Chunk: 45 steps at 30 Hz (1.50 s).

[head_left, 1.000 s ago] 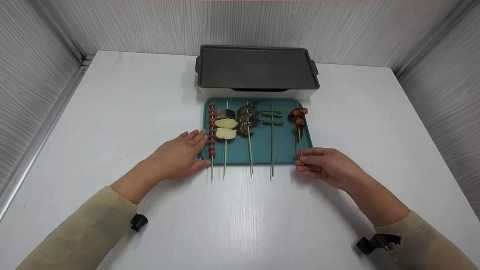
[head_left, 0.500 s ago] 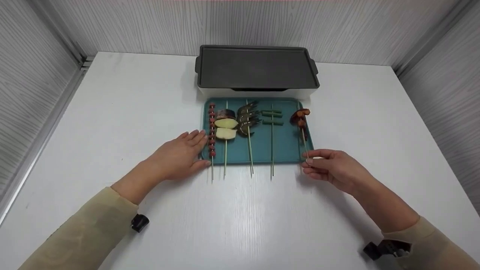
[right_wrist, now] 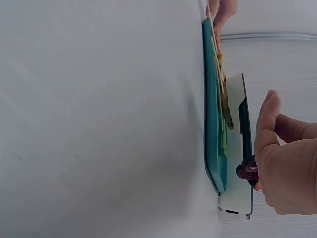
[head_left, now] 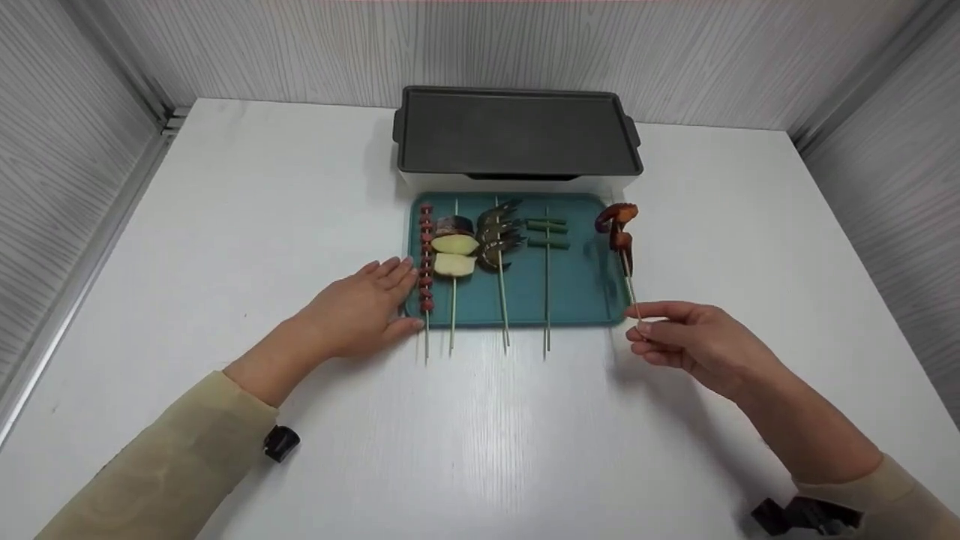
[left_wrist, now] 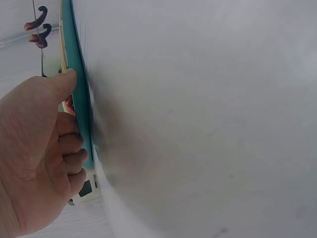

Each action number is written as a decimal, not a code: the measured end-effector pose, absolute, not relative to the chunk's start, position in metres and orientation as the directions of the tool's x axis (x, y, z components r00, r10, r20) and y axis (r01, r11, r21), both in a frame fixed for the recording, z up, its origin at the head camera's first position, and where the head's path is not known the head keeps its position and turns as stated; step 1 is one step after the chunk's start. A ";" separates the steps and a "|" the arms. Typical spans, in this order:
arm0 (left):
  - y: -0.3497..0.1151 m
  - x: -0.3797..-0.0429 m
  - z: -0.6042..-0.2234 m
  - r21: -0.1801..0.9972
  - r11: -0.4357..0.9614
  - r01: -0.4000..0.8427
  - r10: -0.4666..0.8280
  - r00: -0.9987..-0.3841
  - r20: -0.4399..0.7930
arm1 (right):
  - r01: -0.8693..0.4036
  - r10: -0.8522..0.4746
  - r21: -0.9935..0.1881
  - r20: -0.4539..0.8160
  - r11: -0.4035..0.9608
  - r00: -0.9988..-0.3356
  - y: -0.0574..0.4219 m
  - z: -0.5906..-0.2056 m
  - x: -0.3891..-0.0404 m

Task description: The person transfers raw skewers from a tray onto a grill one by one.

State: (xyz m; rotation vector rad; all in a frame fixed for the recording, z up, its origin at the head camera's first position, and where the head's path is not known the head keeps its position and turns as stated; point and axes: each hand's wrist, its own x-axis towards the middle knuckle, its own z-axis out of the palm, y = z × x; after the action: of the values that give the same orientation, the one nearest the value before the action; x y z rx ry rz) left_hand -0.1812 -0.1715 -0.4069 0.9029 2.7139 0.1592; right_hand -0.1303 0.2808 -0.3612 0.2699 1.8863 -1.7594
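Observation:
My left hand [head_left: 352, 311] rests against the left edge of a teal tray [head_left: 581, 292], its fingers fairly straight and the thumb at the front corner. In my right hand [head_left: 701, 341], thumb and fingers pinch the stick of a skewer with curled, reddish-brown octopus-like pieces [head_left: 621, 238]. That skewer is raised over the tray's right edge; the left wrist view shows its curled pieces [left_wrist: 38, 34] well above the tray. Lying on the tray are a skewer of small red pieces [head_left: 427, 259], one of thick pale slices [head_left: 454, 265], a shrimp skewer [head_left: 495, 238] and a green-stalk skewer [head_left: 547, 244].
Directly behind the tray stands a dark flat griddle [head_left: 517, 131] on a white base. Several skewer sticks overhang the tray's front edge. The white table [head_left: 480, 442] is enclosed by grey wood-grain walls [head_left: 300, 52].
My right hand has moved right, lifting the octopus skewer from the tray's right side and carrying it along. My left hand stays at the tray's left edge.

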 end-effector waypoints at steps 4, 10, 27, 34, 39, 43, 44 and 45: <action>-0.172 -0.181 -0.404 0.190 0.802 0.567 0.597 -0.768 -0.232 | 0.466 -0.216 -0.876 -0.483 0.127 -0.849 0.283 -0.355 -0.129; -0.171 -0.180 -0.402 0.187 0.800 0.570 0.600 -0.765 -0.233 | 0.421 -0.202 -0.900 -0.436 0.117 -0.877 0.284 -0.346 -0.135; -0.170 -0.181 -0.404 0.183 0.798 0.575 0.603 -0.766 -0.222 | 0.334 -0.082 -0.943 -0.333 -0.002 -0.939 0.280 -0.317 -0.196; -0.172 -0.181 -0.405 0.173 0.799 0.576 0.601 -0.769 -0.217 | 0.317 -0.041 -0.948 -0.317 0.014 -0.948 0.274 -0.311 -0.230; -0.172 -0.179 -0.405 0.180 0.800 0.573 0.600 -0.770 -0.217 | 0.350 -0.017 -0.937 -0.350 0.007 -0.936 0.268 -0.313 -0.251; -0.171 -0.179 -0.405 0.186 0.798 0.573 0.602 -0.769 -0.216 | 0.380 -0.013 -0.925 -0.381 0.014 -0.925 0.264 -0.317 -0.267; -0.171 -0.179 -0.406 0.188 0.799 0.572 0.602 -0.769 -0.216 | 0.388 -0.012 -0.922 -0.388 0.014 -0.922 0.263 -0.318 -0.271; -0.171 -0.179 -0.406 0.189 0.799 0.571 0.601 -0.769 -0.215 | 0.392 -0.012 -0.920 -0.393 0.016 -0.920 0.263 -0.320 -0.275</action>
State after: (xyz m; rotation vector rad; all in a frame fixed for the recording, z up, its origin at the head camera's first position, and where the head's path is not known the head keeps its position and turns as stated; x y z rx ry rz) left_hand -0.1789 -0.1708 -0.4058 0.9056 2.7225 0.1637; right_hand -0.2749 0.2630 -0.3196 0.3924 2.0071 -1.9800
